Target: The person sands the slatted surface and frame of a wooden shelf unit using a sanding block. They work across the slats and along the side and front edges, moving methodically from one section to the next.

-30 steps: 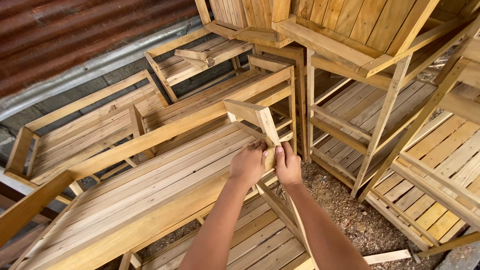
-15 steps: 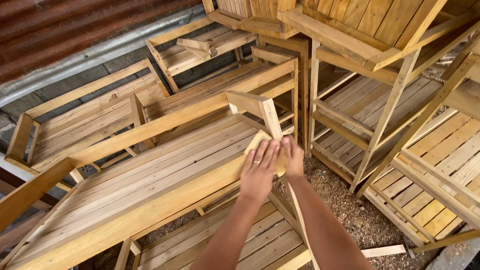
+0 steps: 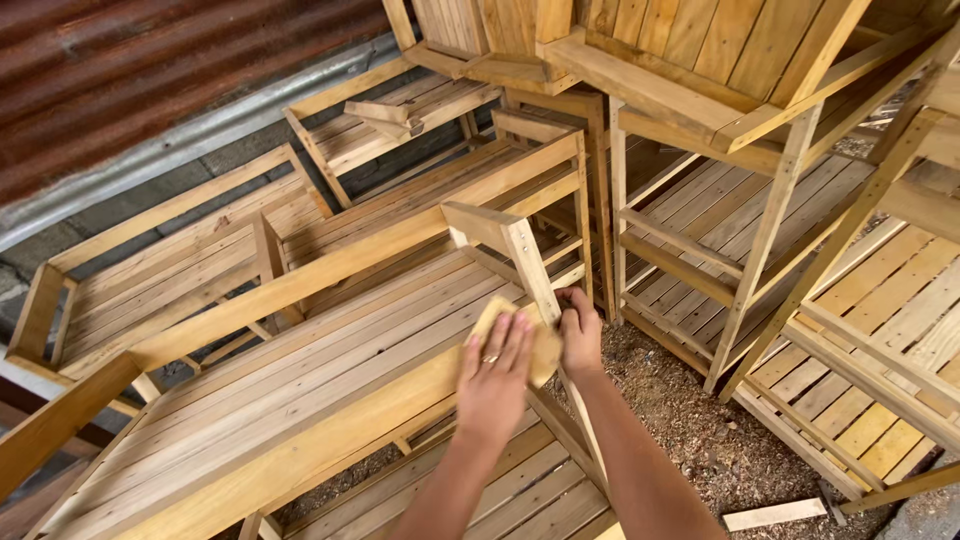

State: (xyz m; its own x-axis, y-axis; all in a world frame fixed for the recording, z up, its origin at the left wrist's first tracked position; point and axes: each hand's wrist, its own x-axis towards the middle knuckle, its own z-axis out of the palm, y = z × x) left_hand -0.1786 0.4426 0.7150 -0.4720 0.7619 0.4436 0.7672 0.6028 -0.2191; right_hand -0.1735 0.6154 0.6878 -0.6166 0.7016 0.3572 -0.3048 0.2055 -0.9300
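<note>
Among stacked slatted wooden furniture we looked down at two bare hands working at the corner of a long wooden bench frame [image 3: 300, 400]. Our left hand [image 3: 495, 375] lay flat, fingers [image 3: 505, 340] spread and extended, pressing a tan sheet of sandpaper [image 3: 535, 345] against the front rail, gripping nothing. Our right hand [image 3: 580, 335] curled its fingers around the angled leg [image 3: 525, 260] rising just beside the sandpaper. Sawdust [image 3: 690, 420] covered the floor between the frames, below a rusty corrugated wall [image 3: 150, 80].
</note>
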